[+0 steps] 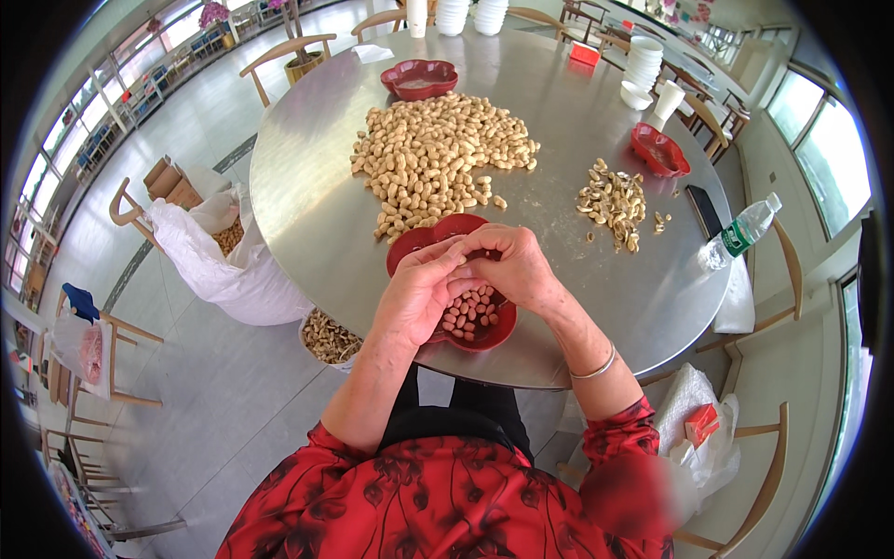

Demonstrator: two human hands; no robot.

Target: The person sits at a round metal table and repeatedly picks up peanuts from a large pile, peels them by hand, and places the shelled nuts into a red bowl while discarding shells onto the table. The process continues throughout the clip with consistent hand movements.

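My left hand (424, 279) and my right hand (513, 269) meet over a red flower-shaped bowl (493, 342). Their fingertips pinch a peanut (462, 260), mostly covered by the fingers. Shelled pinkish peanut kernels (469, 313) lie in the near lobe of the bowl; the hands hide its middle. Just beyond the bowl spreads a large heap of unshelled peanuts (443, 150). A smaller pile of empty peanut shells (614, 202) lies on the right part of the round metal table (552, 223).
A plastic water bottle (740, 232), a phone (703, 212) and another red bowl (660, 150) are at the right. A third red bowl (419, 79) stands behind the heap. White stacked bowls (642, 64) stand farther back. A white sack (244, 279) sits on the floor at left.
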